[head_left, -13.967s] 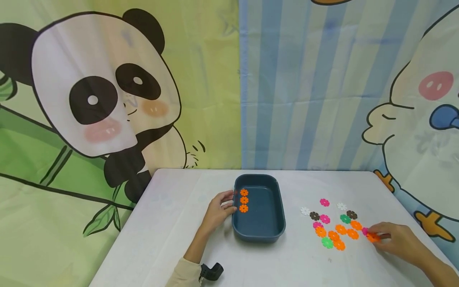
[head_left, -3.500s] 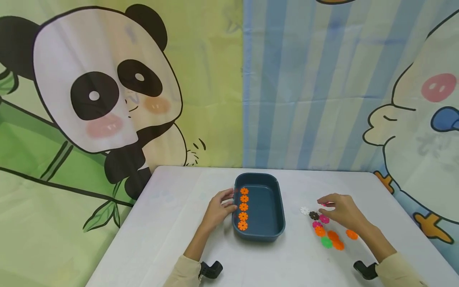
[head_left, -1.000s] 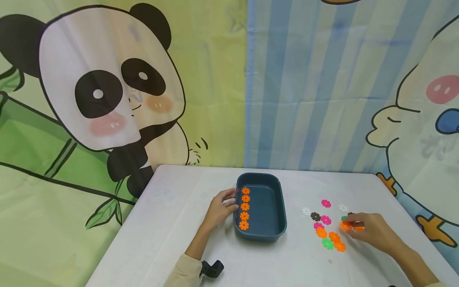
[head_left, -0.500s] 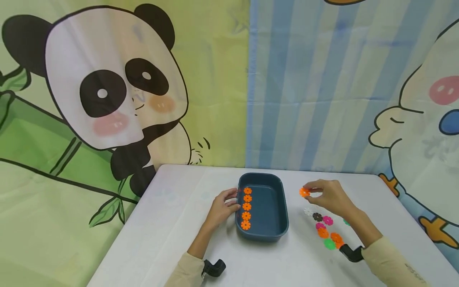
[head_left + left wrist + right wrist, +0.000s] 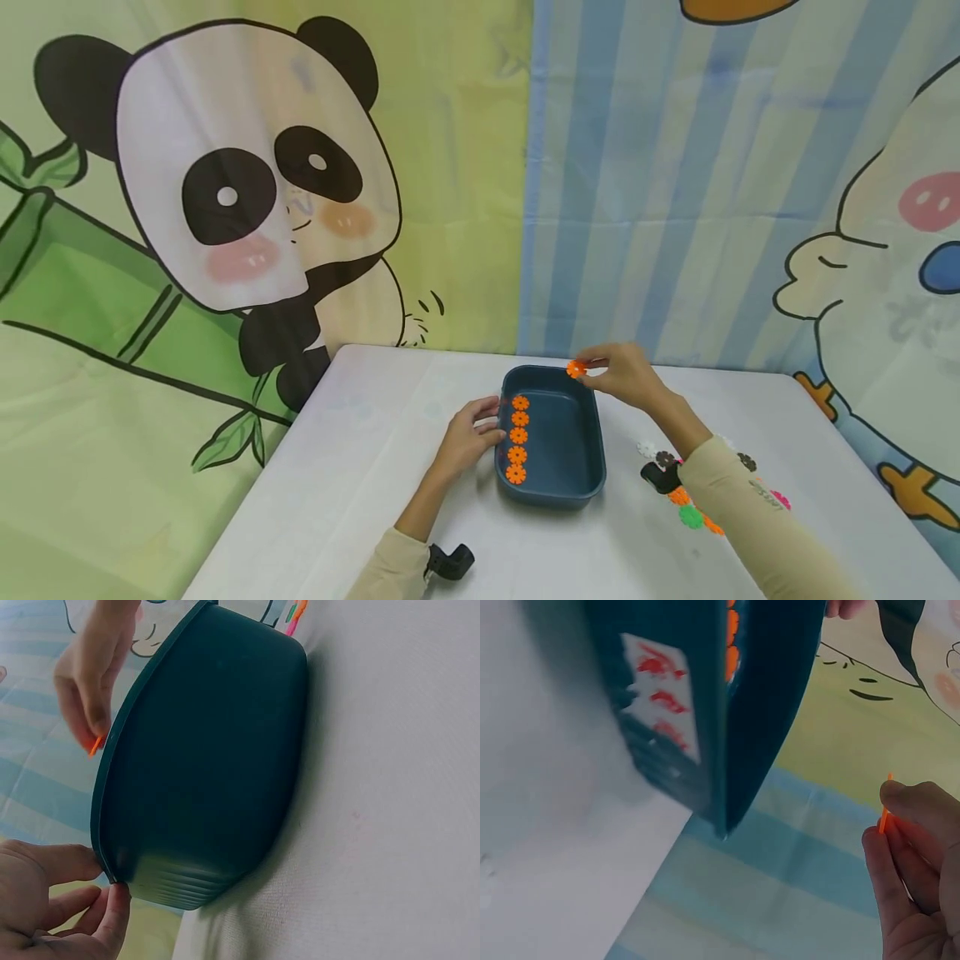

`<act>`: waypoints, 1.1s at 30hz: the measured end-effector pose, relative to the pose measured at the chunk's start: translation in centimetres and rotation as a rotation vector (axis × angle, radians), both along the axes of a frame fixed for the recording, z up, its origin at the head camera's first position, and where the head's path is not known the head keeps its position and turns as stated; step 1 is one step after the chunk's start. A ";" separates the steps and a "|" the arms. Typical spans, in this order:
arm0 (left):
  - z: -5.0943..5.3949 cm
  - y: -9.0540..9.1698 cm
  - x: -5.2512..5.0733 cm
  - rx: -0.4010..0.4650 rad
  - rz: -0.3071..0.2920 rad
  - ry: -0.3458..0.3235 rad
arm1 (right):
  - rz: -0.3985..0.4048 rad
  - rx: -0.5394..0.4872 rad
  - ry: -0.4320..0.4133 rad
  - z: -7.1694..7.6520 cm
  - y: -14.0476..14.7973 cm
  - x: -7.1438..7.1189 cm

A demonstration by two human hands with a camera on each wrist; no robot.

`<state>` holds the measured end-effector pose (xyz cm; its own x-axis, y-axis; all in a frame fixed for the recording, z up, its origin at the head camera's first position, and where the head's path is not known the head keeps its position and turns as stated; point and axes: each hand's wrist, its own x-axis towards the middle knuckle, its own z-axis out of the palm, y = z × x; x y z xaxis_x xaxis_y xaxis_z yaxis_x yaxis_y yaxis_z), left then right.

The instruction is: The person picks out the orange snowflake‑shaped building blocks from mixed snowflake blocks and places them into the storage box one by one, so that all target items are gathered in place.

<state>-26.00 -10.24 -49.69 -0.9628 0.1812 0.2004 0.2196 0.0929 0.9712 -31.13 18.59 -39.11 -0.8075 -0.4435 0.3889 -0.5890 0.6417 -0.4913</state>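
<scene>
Here, the right hand point(image 5: 626, 377) pinches an orange disc point(image 5: 576, 369) near the tray's point(image 5: 561, 437) far right corner; the left hand point(image 5: 462, 439) grips the tray's left edge, beside five orange discs point(image 5: 519, 436). Loose discs point(image 5: 691, 517) lie toward the white table's point(image 5: 360, 467) right edge; a panda curtain point(image 5: 457, 183) hangs behind.

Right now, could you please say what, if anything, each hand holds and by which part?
The right hand pinches an orange disc by its edge; the left hand grips the tray by its rim.

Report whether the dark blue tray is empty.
Not empty: five orange flower pieces sit in a row inside the tray.
</scene>
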 end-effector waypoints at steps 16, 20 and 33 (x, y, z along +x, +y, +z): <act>-0.4 -0.2 -0.1 0.001 -0.007 -0.002 | 0.049 -0.108 -0.033 -1.9 -5.7 -3.2; -0.3 -0.2 -0.1 0.009 -0.006 -0.003 | 0.057 -0.147 -0.031 -2.9 -6.5 -3.8; -0.1 -0.2 0.0 -0.007 -0.005 -0.009 | 0.017 -0.090 -0.128 -6.1 -7.5 -4.4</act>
